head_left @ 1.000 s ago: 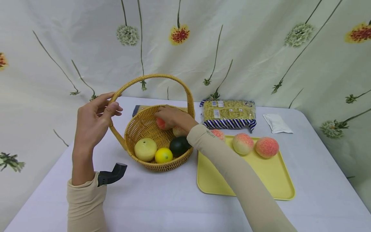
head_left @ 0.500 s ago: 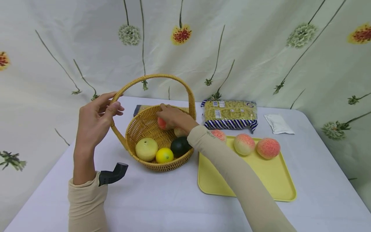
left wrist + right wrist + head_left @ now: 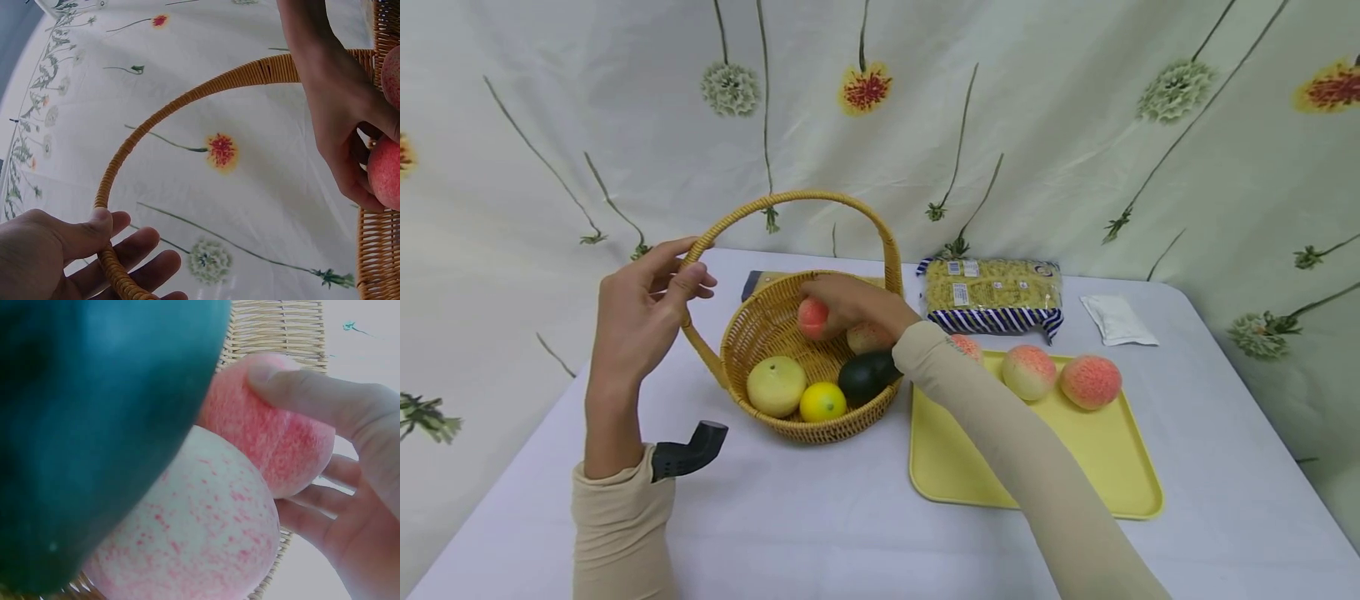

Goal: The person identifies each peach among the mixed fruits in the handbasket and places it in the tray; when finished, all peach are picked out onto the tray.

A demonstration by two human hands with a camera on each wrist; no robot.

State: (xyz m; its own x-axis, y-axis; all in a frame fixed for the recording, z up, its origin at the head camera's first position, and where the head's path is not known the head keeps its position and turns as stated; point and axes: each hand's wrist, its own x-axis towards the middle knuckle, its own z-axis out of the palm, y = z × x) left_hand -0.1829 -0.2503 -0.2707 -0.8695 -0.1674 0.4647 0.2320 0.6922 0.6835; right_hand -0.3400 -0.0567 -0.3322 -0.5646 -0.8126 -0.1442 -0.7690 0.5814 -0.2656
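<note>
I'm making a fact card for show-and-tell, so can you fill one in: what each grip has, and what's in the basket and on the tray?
Left grip: holds the basket handle
Right grip: holds a red peach
Basket: pale round fruit, lemon, dark green fruit, paler peach
Red peach touching basket bottom: can't tell
Yellow tray: three peaches, one partly hidden by the sleeve
Beyond the tray: striped packet, white sachet

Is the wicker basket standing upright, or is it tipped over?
Upright: the basket stands on the table, its handle arching above it.
</note>
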